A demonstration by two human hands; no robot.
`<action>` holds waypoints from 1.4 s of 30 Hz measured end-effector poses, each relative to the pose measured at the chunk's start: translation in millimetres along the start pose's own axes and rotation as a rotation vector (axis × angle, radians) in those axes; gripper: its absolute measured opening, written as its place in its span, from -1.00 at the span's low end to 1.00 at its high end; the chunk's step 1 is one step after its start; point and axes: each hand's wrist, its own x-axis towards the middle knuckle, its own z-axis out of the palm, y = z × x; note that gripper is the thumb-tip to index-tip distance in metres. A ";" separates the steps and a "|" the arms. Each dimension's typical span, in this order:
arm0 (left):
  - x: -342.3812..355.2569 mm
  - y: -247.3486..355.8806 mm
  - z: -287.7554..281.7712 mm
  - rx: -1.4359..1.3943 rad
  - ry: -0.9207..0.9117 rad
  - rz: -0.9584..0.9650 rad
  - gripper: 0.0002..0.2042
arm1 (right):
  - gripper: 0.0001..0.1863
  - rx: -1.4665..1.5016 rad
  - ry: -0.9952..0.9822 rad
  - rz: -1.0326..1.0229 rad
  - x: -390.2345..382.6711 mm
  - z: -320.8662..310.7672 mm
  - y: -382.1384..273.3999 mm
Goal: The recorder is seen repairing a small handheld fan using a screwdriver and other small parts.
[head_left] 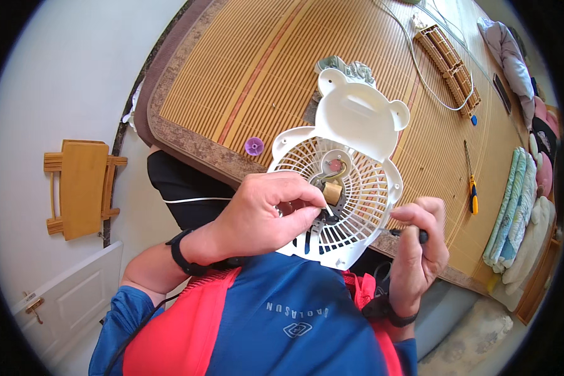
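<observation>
Head view: from where I stand, the white slatted housing (393, 182) sits before the person's torso, overlapping the table's near edge; what supports it underneath I cannot tell. A gold-coloured motor block (332, 192) is seated near its middle. The left hand (272, 203) is over the housing, thumb and forefinger pinched narrow on a small white piece (329, 211) beside the block. The right hand (423, 241), at the housing's right side, grips a dark-handled tool (422, 237), its thin shaft pointing left. A white bear-shaped cover (357, 119) adjoins the housing's far rim. On the slatted mat (232, 75) lie a purple knob-like part (254, 146), left, and a yellow-and-blue screwdriver (473, 195), right.
</observation>
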 end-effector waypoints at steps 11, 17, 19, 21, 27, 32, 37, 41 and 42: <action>9.8 7.0 -5.2 -0.389 0.000 -0.306 -0.83 | -0.60 -0.150 -0.003 -0.292 -1.6 12.2 -11.1; 16.3 11.7 -2.7 -0.456 -0.009 -0.289 -0.81 | -0.64 -0.301 0.053 -0.383 -6.1 13.1 -11.5; 10.9 7.4 -5.3 -0.437 -0.001 -0.272 -0.80 | -0.65 -0.231 0.031 -0.366 -0.2 18.9 -10.0; 8.5 11.7 -6.9 -0.455 0.000 -0.268 -0.83 | -0.66 -0.191 0.031 -0.388 1.9 21.2 -8.8; 12.4 1.8 -5.2 -0.607 -0.119 -0.183 -0.85 | -0.66 -0.155 0.043 -0.342 -3.7 21.3 1.0; 14.5 -1.8 -1.2 -0.592 -0.129 -0.168 -0.86 | -0.66 -0.123 0.051 -0.356 -5.7 19.2 3.4; 16.0 -0.5 -1.6 -0.618 -0.009 -0.168 -0.87 | -0.65 -0.140 0.056 -0.342 -6.8 18.2 6.1; 12.6 -1.1 -4.9 -0.589 0.022 -0.106 -0.86 | -0.66 -0.090 0.037 -0.308 -4.9 22.4 9.8; 11.5 3.7 -7.2 -0.543 0.026 -0.131 -0.85 | -0.66 -0.080 0.022 -0.282 -4.5 25.0 9.3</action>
